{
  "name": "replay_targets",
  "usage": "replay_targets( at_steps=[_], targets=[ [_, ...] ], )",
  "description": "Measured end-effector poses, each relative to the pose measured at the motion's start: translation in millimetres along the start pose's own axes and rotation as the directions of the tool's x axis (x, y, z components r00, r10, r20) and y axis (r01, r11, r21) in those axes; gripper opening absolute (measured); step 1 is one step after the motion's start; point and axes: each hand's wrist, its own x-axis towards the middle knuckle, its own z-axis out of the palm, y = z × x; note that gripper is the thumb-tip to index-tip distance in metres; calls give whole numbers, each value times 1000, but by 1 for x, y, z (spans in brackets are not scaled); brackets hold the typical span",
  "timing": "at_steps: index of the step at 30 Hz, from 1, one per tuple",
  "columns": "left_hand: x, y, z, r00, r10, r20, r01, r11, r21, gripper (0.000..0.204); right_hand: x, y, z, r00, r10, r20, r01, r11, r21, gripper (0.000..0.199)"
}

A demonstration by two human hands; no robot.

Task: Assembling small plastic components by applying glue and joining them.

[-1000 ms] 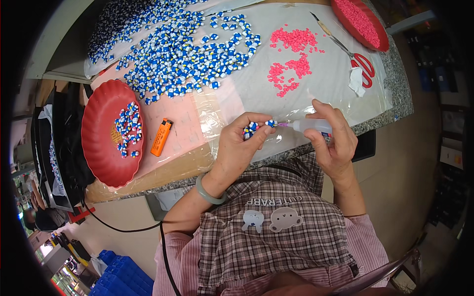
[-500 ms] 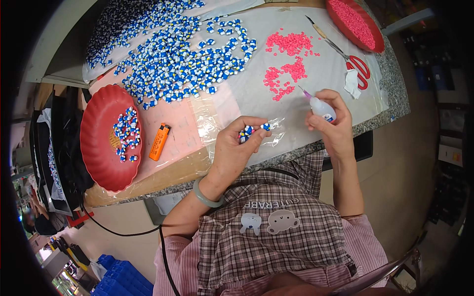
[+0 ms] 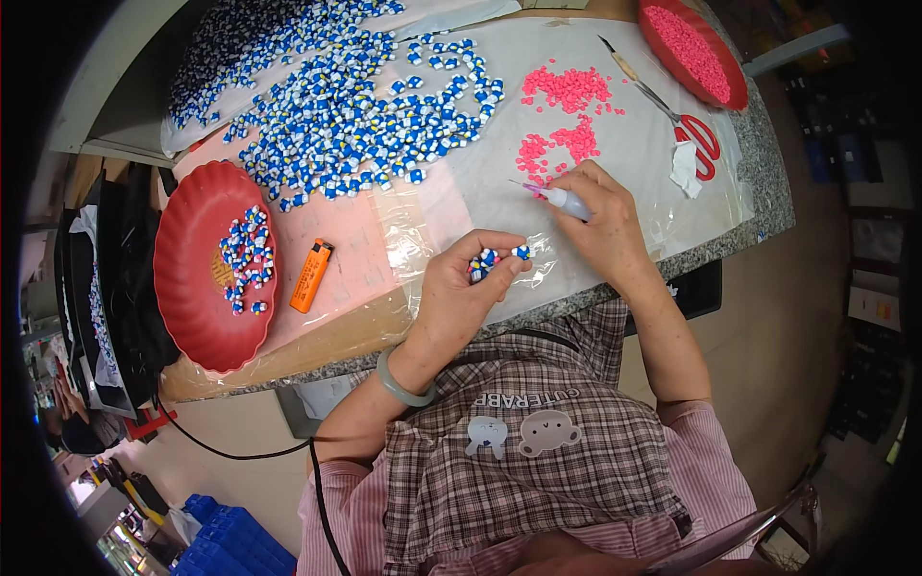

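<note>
My left hand [image 3: 468, 278] is closed around several small blue-and-white pieces [image 3: 484, 261], with one more piece [image 3: 521, 252] pinched between thumb and forefinger. In my right hand [image 3: 605, 221] is a small white squeeze bottle [image 3: 570, 204] with a purple needle tip. The needle points left, above and apart from the pinched piece, close to the lower pile of small pink pieces [image 3: 557, 149]. A large heap of blue-and-white pieces [image 3: 355, 134] spreads over the table's far left.
A red scalloped dish [image 3: 182, 278] holds more blue-and-white pieces at left, beside an orange lighter [image 3: 310, 276]. Far right are a red dish [image 3: 649, 31] of pink pieces, red-handled scissors [image 3: 699, 144], a pointed tool [image 3: 619, 60] and crumpled tissue [image 3: 685, 170].
My right hand has moved left with the bottle, turning it so the needle points more to the left. My left hand stays nearly in place.
</note>
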Motion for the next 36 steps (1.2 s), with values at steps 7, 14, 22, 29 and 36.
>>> replay_targets(
  at_steps=[7,14,22,29,36],
  targets=[
    [0,0,0,1000,14,0,-14,1000,27,17,4,-3,3,998,-50,38,54,992,-110,23],
    [1,-1,1,1000,16,-2,-16,1000,17,17,-2,1,-7,952,236,197,-295,882,367,11],
    [1,-1,0,999,24,37,-27,996,81,19,-17,-3,-10,916,223,334,-401,466,789,7],
    [1,2,1,1000,6,27,-8,997,82,19,-24,-10,-11,880,271,390,-472,410,781,9],
    [1,-3,3,996,88,15,-89,980,176,17,-30,-19,-14,890,215,403,-454,501,736,7]
  ],
)
